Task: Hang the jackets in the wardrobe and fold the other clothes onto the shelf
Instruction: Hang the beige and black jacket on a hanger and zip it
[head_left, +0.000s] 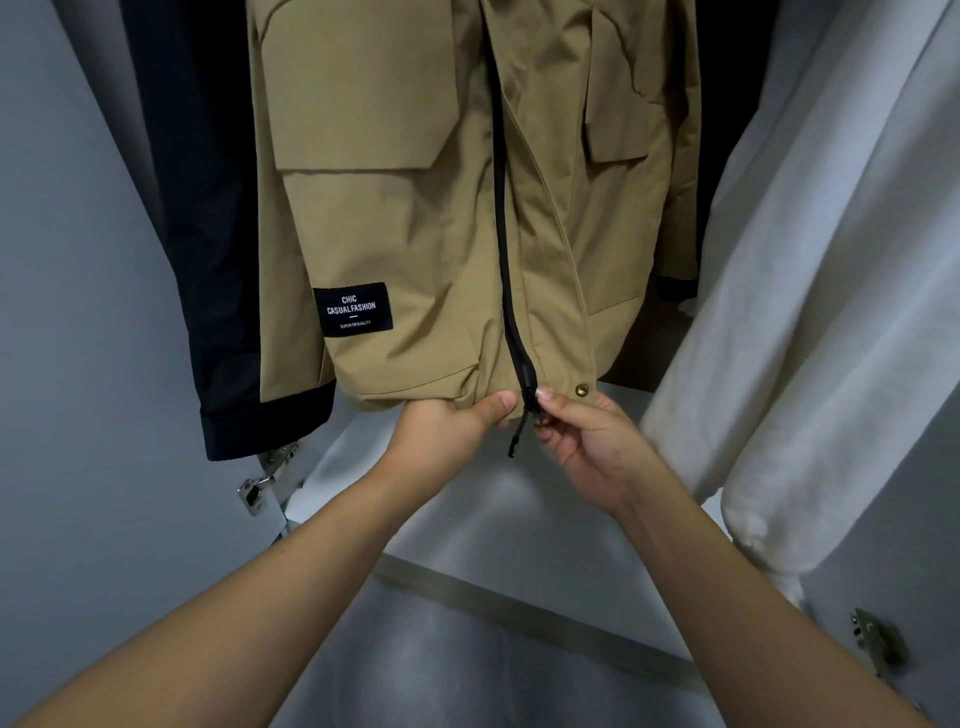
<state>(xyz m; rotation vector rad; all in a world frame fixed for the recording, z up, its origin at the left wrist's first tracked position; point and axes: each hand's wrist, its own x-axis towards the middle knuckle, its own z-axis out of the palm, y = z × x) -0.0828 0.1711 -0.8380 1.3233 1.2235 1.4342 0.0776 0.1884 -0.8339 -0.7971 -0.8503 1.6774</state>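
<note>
A khaki jacket (415, 208) with black sleeve panels and a black label hangs inside the wardrobe, front towards me. Its black zip (506, 260) runs down the middle to the hem. My left hand (452, 423) grips the jacket's bottom hem just left of the zip, thumb on top. My right hand (582, 441) pinches the zip slider at the hem, and the black zip pull cord (517, 439) dangles between the two hands.
A white garment (805, 312) hangs to the right of the jacket. The wardrobe's white floor panel (493, 519) lies below my hands. Grey doors stand open on both sides, with metal hinges at the left (262, 480) and the right (872, 639).
</note>
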